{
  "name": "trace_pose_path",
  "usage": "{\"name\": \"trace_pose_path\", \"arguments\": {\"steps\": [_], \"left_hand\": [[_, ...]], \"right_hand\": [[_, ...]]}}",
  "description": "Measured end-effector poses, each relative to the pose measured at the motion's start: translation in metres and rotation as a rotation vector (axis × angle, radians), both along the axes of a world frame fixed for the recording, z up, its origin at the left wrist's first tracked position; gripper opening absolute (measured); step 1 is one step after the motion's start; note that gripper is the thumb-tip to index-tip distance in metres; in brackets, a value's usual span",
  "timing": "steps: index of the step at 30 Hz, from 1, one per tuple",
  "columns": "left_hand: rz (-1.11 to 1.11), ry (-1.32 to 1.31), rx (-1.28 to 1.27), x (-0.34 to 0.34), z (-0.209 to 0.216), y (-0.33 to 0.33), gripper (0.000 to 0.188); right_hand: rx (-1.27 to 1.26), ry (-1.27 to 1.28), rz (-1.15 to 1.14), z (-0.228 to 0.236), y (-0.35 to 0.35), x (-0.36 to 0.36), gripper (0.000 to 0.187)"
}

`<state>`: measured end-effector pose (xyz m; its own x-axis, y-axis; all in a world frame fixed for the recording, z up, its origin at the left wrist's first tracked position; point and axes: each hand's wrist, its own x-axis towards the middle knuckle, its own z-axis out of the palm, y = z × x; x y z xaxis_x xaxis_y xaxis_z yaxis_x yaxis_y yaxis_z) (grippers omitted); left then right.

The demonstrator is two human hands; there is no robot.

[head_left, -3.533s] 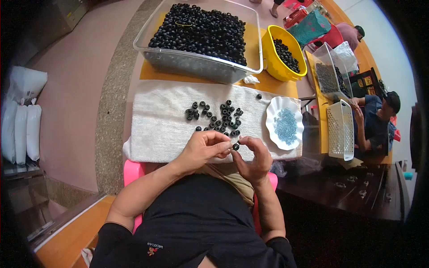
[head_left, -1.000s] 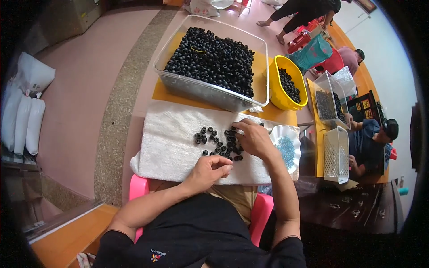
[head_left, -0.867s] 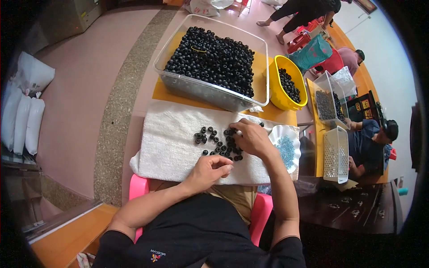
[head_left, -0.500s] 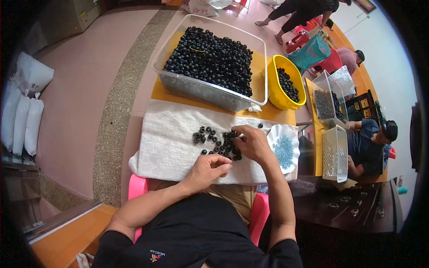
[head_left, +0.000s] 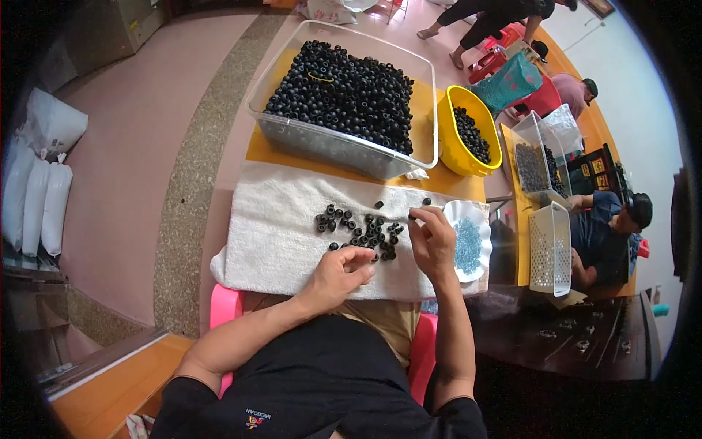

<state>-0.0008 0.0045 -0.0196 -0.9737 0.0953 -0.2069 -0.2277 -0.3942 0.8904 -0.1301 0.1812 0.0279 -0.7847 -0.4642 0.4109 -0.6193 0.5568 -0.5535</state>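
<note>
On the white towel lies a loose cluster of small black bead-like pieces with round holes. My right hand is right of the cluster, beside the dish, thumb and forefinger pinched on a dark piece at their tips. My left hand rests at the near edge of the cluster with its fingers curled and the thumb close to them; what it holds, if anything, is hidden. A white scalloped dish with small clear-blue bits stands just right of my right hand.
Beyond the towel stands a clear plastic bin heaped with black pieces. Right of it is a yellow basin with more. Farther right are a white perforated basket and a seated person. White sacks stand at left.
My right hand has moved right, from the cluster toward the dish, uncovering pieces on the towel. My left hand has barely moved.
</note>
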Motion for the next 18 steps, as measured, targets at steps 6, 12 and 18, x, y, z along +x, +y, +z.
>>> {"name": "trace_pose_path", "arguments": {"steps": [6, 12, 18], "left_hand": [[-0.007, -0.026, 0.023, -0.001, 0.005, -0.002, 0.035], [-0.020, -0.023, 0.001, 0.000, 0.003, -0.001, 0.035], [-0.031, -0.018, 0.000, 0.000, 0.002, -0.001, 0.034]], "right_hand": [[0.249, 0.094, 0.062, 0.011, -0.004, 0.000, 0.024], [0.745, 0.074, 0.044, 0.028, -0.022, -0.017, 0.029], [0.562, 0.083, 0.005, 0.012, -0.016, -0.018, 0.033]]}}
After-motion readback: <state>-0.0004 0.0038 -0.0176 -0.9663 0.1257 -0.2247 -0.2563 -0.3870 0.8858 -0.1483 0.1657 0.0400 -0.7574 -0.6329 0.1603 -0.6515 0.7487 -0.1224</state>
